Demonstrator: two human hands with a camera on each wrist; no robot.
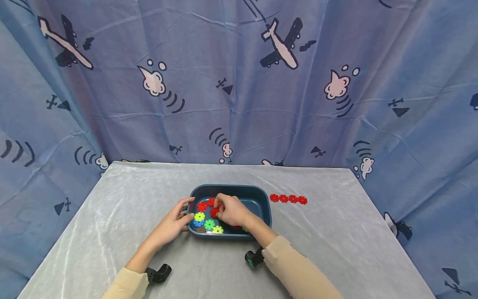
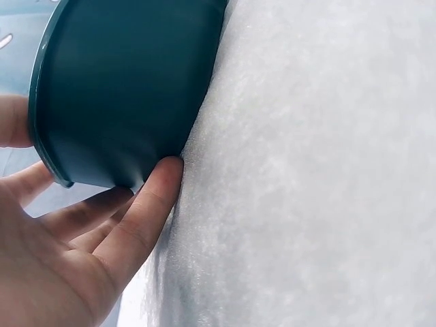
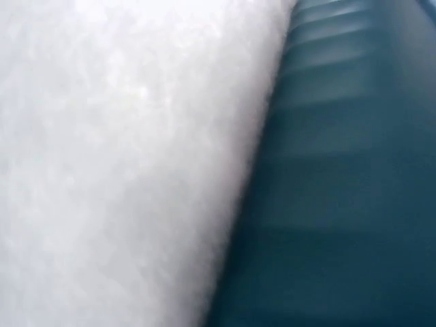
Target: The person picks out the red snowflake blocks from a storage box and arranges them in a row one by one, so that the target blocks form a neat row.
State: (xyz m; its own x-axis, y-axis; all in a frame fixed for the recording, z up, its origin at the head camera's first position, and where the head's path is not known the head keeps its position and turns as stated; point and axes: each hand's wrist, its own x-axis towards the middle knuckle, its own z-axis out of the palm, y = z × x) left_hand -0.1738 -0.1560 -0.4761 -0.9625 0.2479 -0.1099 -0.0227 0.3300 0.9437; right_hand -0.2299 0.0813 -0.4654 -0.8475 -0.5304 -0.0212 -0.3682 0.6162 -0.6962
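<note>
A dark teal tray (image 1: 229,236) holds several small notched plastic discs, among them a green disc (image 1: 209,224), a yellow disc (image 1: 199,216) and a red disc (image 1: 202,206). My left hand (image 1: 172,224) grips the tray's left end. In the left wrist view, the thumb reaches over the rim while the fingers (image 2: 146,218) touch the outer wall. Inside the tray, my right hand (image 1: 233,211) has its fingertips together on another red disc (image 1: 214,212), which they partly cover. The right wrist view shows only the tray's outer wall (image 3: 340,191) and cloth, blurred, without the hand.
To the right of the tray, a row of red discs (image 1: 288,199) lies on the pale grey cloth-covered table (image 1: 336,232). Behind the table hangs a blue curtain (image 1: 239,83) printed with planes. Each wrist wears a black camera mount.
</note>
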